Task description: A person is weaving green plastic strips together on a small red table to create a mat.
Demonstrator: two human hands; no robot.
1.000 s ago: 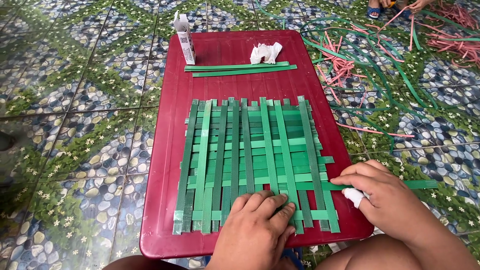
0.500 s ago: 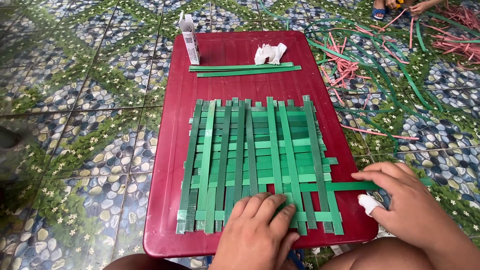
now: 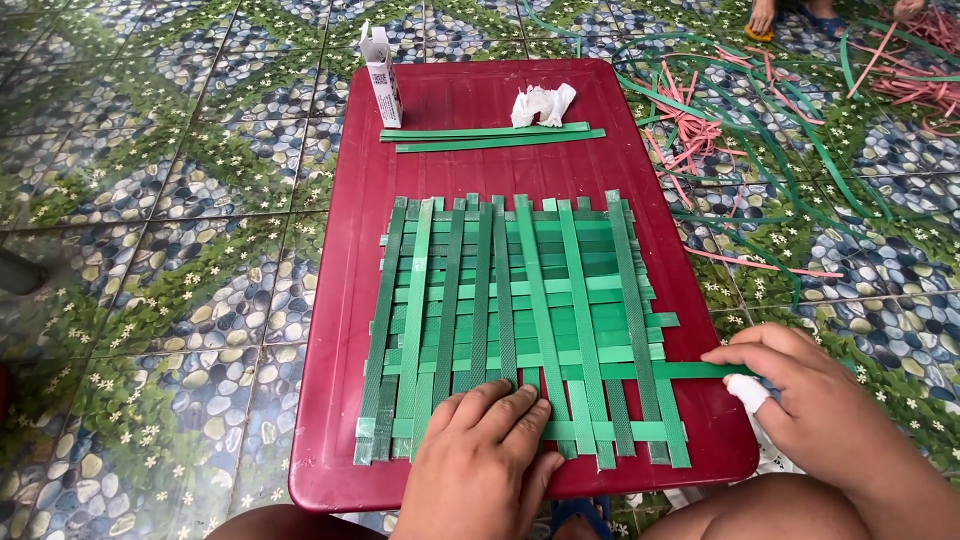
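A partly woven mat of green plastic strips (image 3: 515, 320) lies on a dark red tray (image 3: 440, 160) set on the tiled floor. My left hand (image 3: 485, 455) lies flat on the mat's near edge, fingers together, pressing the strips down. My right hand (image 3: 800, 395), with a white bandage on one finger, pinches the end of a horizontal green strip (image 3: 690, 370) that sticks out past the mat's right side.
Two loose green strips (image 3: 495, 138), a crumpled white tissue (image 3: 543, 102) and a small white carton (image 3: 382, 75) sit at the tray's far end. Loose green and pink strips (image 3: 720, 120) litter the floor at right. Another person's feet (image 3: 770, 15) show at top right.
My right hand has slid to the right along the horizontal strip, drawing it out past the mat's edge. The left hand stays pressed on the mat.
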